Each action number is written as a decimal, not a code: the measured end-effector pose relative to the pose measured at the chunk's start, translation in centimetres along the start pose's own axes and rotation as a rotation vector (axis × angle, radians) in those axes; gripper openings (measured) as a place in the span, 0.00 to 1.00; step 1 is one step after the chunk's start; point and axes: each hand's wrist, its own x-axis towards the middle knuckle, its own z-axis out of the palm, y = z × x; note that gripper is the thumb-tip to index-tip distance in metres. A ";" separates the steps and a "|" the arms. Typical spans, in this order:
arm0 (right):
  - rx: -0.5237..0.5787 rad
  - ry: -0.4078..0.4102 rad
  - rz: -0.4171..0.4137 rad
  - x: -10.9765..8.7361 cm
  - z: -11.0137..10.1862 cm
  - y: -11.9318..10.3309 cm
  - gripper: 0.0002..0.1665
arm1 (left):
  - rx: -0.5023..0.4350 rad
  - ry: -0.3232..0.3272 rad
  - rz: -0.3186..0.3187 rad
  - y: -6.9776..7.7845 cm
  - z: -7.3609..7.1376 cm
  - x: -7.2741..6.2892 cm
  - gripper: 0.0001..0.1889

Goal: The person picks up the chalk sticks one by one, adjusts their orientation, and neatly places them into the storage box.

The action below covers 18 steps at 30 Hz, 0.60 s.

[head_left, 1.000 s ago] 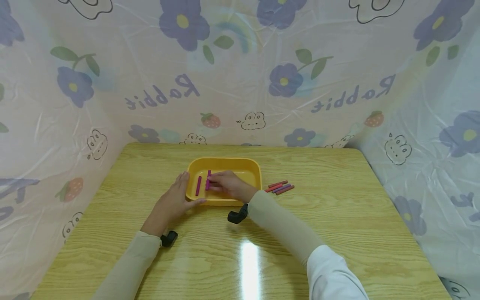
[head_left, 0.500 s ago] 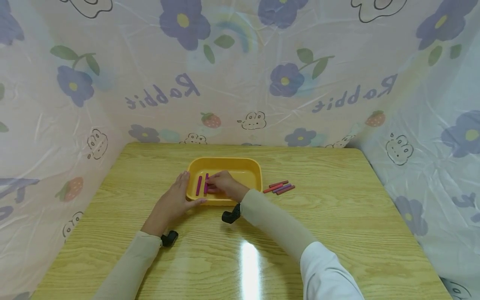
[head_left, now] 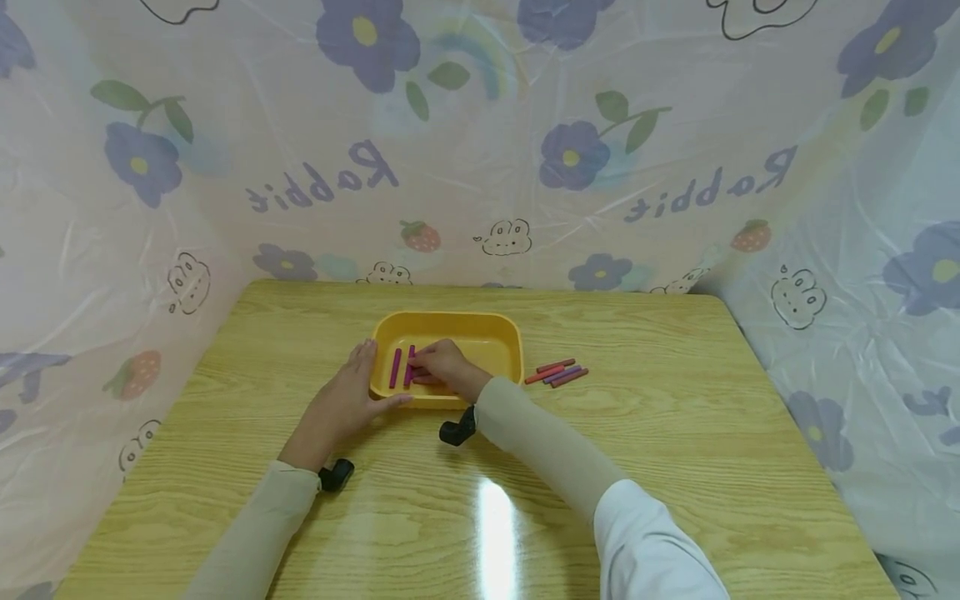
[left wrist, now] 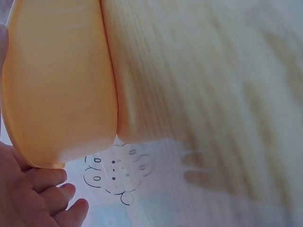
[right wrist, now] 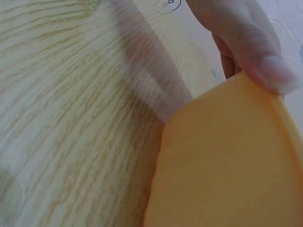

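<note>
Word "Rabbit", printed in purple and mirror-reversed, on the patterned sheet beyond and above the left hand. Second "Rabbit" print, likewise reversed, same sheet, beyond and to the right of the right hand. Partial purple marks, well right of both hands, cut by the frame edge: illegible.

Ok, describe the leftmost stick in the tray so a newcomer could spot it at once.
Find the yellow tray on the wooden table. Inside, toward its left end, lies a slim magenta stick, roughly parallel to a similar stick. Unlike that neighbour, which is at the fingertips of the right hand, this one is untouched.
</note>
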 end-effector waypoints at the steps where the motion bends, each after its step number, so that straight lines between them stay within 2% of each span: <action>1: 0.000 0.003 0.001 0.0 0.0 0.0 0.11 | 0.001 0.000 0.003 0.0 -0.1 0.0 0.62; 18: -0.020 0.042 0.002 0.0 0.3 -0.1 0.09 | -0.009 0.008 0.006 -0.1 -0.1 0.0 0.62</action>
